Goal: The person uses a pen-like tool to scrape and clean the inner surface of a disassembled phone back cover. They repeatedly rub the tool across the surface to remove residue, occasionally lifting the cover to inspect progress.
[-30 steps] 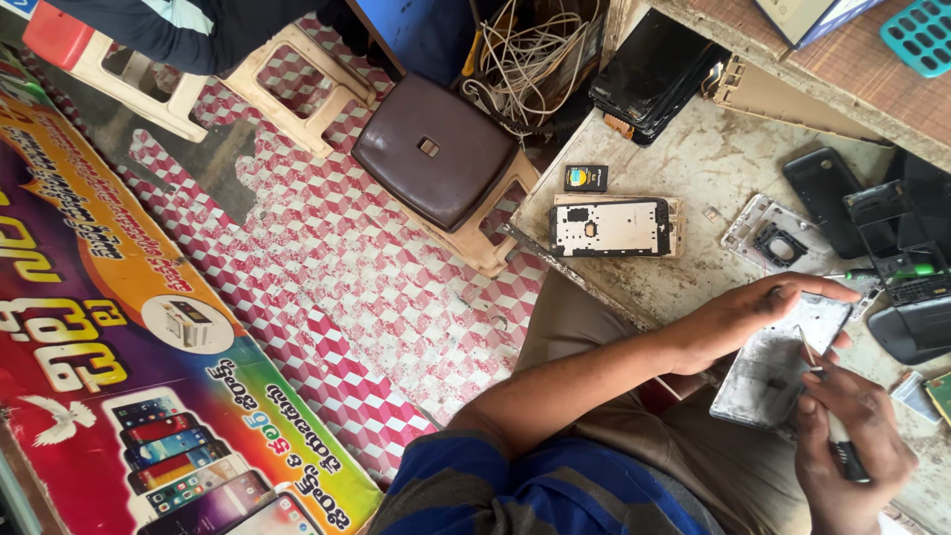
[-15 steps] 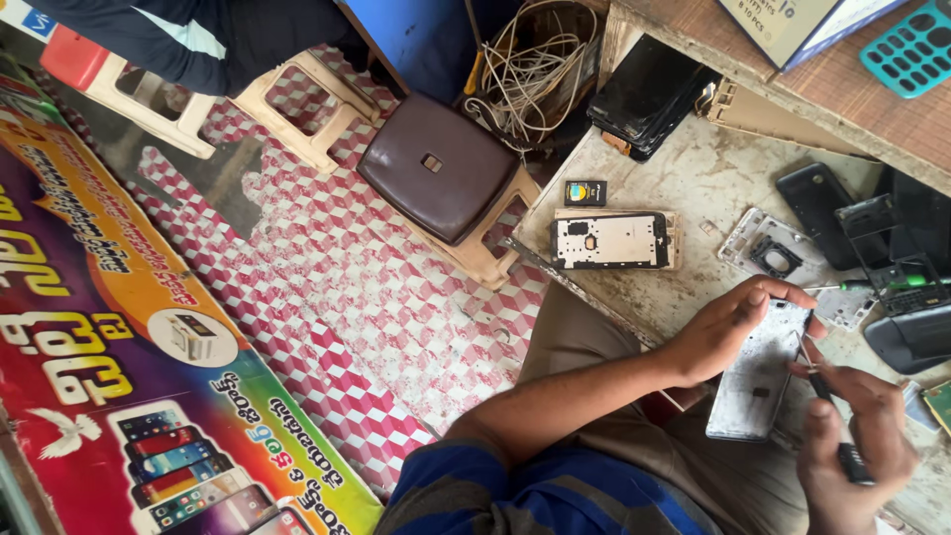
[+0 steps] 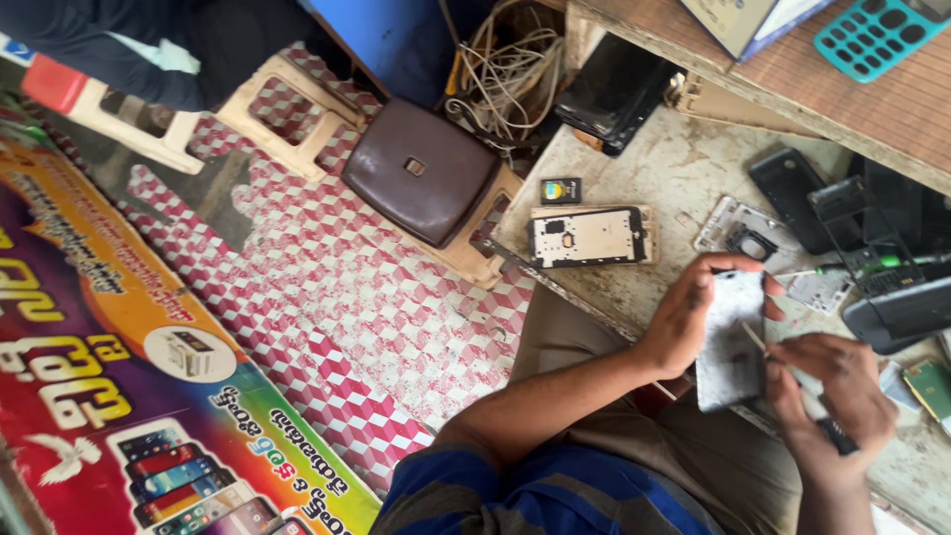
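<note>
Gripping a single pale phone panel [image 3: 731,342] by its upper edge, the left hand [image 3: 693,317] is closed around it, thumb on one side and fingers curled over the other, holding it just above the near edge of the table [image 3: 674,168]. The right hand [image 3: 832,396] is closed on one thin tool [image 3: 792,381], whose pale tip touches the panel's right side and whose dark handle pokes out below the fist.

One stripped phone frame [image 3: 591,236] lies flat on the table, with one small dark square chip [image 3: 560,189] just beside its upper left corner. One clear camera cover piece [image 3: 743,233] lies near the left hand's fingers, and one dark phone [image 3: 788,193] sits beyond it. One green-handled screwdriver [image 3: 872,263] rests among dark phone parts at the right. One teal keypad phone [image 3: 877,35] sits on the wooden shelf above.

On the floor, one brown-cushioned stool [image 3: 426,178] stands against the table, one tangle of cables [image 3: 505,69] behind it, and one colourful banner [image 3: 129,376] lies along the checked mat [image 3: 327,287].
</note>
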